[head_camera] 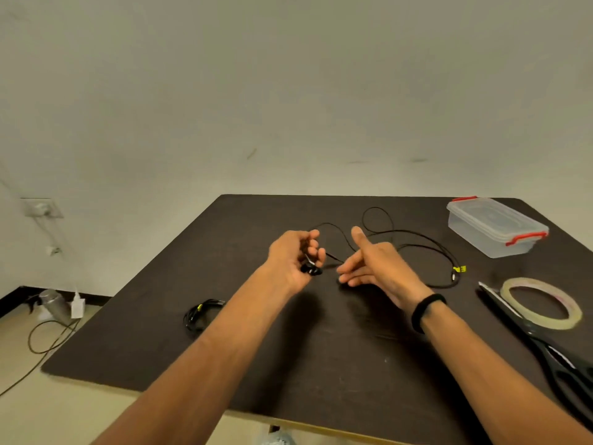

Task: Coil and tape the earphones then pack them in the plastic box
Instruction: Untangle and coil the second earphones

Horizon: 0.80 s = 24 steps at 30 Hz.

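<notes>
Dark table: left hand pinches the earbuds, right hand spread open; loose cord could snag and tangle while coiling.

head view | worn high, facing forward-down | close over dark table

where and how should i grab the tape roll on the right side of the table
Pinch the near-left arc of the tape roll with the right hand, thumb in the open centre and fingers outside, coming from above. It lies flat on the table, so its thin wall is the only graspable part. The scissors lie close along its left side, so keep the fingers clear of the blades.
</notes>
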Available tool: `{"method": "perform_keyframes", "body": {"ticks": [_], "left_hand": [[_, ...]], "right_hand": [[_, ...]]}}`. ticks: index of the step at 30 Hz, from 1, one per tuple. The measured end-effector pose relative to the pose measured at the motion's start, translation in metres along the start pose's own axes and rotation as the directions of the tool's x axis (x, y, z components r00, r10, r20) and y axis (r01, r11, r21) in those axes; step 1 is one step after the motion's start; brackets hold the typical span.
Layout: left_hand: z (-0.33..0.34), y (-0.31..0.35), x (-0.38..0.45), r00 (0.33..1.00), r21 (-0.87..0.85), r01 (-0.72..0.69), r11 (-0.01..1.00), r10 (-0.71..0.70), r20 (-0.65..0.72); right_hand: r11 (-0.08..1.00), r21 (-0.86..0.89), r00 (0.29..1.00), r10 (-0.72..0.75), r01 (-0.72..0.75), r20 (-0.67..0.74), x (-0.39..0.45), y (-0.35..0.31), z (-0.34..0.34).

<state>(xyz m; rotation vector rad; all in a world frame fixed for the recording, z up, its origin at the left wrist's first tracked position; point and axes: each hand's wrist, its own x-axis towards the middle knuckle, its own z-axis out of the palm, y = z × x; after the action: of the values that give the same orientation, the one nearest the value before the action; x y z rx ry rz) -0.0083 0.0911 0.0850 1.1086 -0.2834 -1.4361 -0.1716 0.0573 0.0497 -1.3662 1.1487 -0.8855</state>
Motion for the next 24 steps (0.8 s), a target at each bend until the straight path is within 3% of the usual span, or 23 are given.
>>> {"method": "perform_keyframes", "body": {"ticks": [5, 11, 12, 14, 16, 18, 20, 24], "left_hand": [[0.023, -0.036, -0.016, 0.999, 0.250, -0.018, 0.968, 0.005, 0.054], [0.024, -0.054, -0.026, 0.987, 0.490, -0.161, 0.857, 0.126, 0.103], [0.021, -0.054, -0.026, 0.979, 0.575, -0.201, 0.793, 0.151, 0.134], [0.012, -0.052, -0.030, 0.931, 0.788, -0.348, 0.508, 0.286, 0.226], [0.002, -0.045, -0.042, 0.796, 0.865, -0.476, 0.160, 0.497, 0.346], [-0.006, -0.038, -0.053, 0.632, 0.827, -0.560, -0.053, 0.618, 0.468], [-0.012, -0.030, -0.057, 0.557, 0.790, -0.604, -0.102, 0.656, 0.510], [-0.025, -0.016, -0.042, 0.542, 0.773, -0.631, -0.063, 0.677, 0.498]], "right_hand": [[0.872, 0.374, 0.947, 0.263, -0.316, 0.185, -0.005, -0.012, 0.015], [0.852, 0.307, 0.903, 0.372, -0.424, 0.213, -0.007, -0.029, 0.009], [0.858, 0.274, 0.898, 0.390, -0.435, 0.204, -0.008, -0.030, 0.009], [0.874, 0.226, 0.898, 0.388, -0.429, 0.206, -0.010, -0.032, 0.008], [0.870, 0.288, 0.912, 0.345, -0.400, 0.224, -0.011, -0.032, 0.004], [0.834, 0.398, 0.922, 0.316, -0.382, 0.223, -0.014, -0.034, -0.001], [0.777, 0.512, 0.930, 0.297, -0.366, 0.215, -0.015, -0.036, -0.006], [0.778, 0.503, 0.925, 0.283, -0.377, 0.254, -0.027, -0.042, -0.017]]}}
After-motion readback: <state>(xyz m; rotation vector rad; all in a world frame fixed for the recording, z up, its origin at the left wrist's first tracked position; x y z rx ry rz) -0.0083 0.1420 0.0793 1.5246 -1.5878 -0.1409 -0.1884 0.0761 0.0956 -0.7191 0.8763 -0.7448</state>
